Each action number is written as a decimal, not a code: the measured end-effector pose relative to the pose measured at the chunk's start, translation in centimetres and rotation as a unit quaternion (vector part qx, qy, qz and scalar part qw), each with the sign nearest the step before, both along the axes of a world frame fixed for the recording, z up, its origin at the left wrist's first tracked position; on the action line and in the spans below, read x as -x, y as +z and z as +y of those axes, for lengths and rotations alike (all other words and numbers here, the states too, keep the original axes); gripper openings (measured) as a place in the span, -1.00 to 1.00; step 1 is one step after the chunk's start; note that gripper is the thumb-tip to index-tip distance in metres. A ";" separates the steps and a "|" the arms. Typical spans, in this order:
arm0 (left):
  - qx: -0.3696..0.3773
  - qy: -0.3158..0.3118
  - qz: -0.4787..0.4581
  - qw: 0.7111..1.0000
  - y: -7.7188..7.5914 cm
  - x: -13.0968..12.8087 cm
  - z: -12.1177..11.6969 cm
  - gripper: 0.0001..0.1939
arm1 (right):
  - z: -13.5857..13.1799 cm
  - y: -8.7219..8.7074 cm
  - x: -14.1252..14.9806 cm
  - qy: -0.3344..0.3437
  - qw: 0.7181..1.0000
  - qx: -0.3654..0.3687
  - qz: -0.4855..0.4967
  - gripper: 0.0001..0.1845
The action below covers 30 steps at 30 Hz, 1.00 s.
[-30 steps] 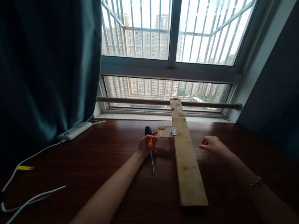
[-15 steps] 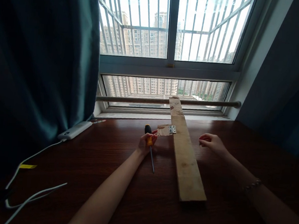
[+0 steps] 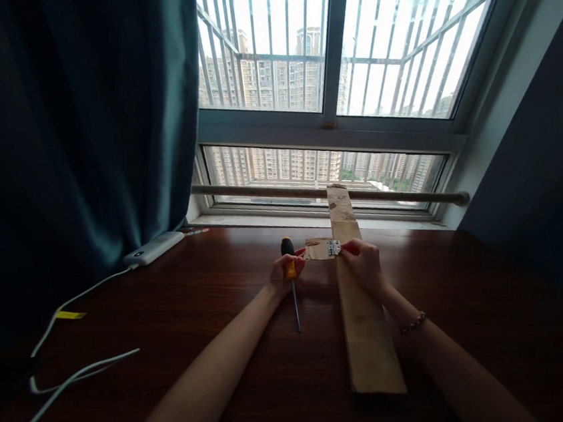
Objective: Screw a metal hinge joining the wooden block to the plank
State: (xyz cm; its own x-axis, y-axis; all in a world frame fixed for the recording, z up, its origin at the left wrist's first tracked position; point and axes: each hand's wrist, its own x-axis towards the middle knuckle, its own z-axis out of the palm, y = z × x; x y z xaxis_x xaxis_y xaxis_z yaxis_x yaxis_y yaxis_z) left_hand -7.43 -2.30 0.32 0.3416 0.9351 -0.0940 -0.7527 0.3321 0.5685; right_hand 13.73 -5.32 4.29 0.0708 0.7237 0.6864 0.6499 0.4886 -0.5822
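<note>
My left hand [image 3: 286, 272] is closed around the black and yellow handle of a screwdriver [image 3: 295, 304], whose shaft points down toward me. Its fingertips reach the left end of a small wooden piece [image 3: 318, 250]. A metal hinge [image 3: 333, 247] lies where that piece meets a long wooden board [image 3: 371, 344]. Over the board, my right hand [image 3: 363, 260] is closed in a pinch at the hinge's right edge. Whatever sits between those fingertips is too small to make out.
The board runs across the dark wooden tabletop [image 3: 237, 253] toward a rail [image 3: 403, 198] below the window. A white power strip [image 3: 159, 248] lies at left by the curtain [image 3: 134, 122], with a white cable [image 3: 77, 289] and a yellow strip [image 3: 70, 315] nearby.
My right hand has moved left from beside the board to the hinge. The left hand still holds the screwdriver in much the same place. The whole view has shifted slightly.
</note>
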 end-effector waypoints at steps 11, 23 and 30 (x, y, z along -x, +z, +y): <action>0.011 0.005 -0.001 1.000 0.0 0.0 0.1 -0.59 | 1.0 -0.8 -0.6 0.055 0.997 -0.010 -0.057 -0.72; 0.005 0.014 0.020 1.000 0.1 0.0 0.0 -0.61 | 5.1 -0.5 -1.8 0.149 0.970 0.050 -0.187 -0.04; 0.020 0.011 0.001 1.000 0.3 -0.1 -0.1 -0.64 | 5.2 -0.8 -1.6 0.116 0.975 0.043 -0.185 -0.29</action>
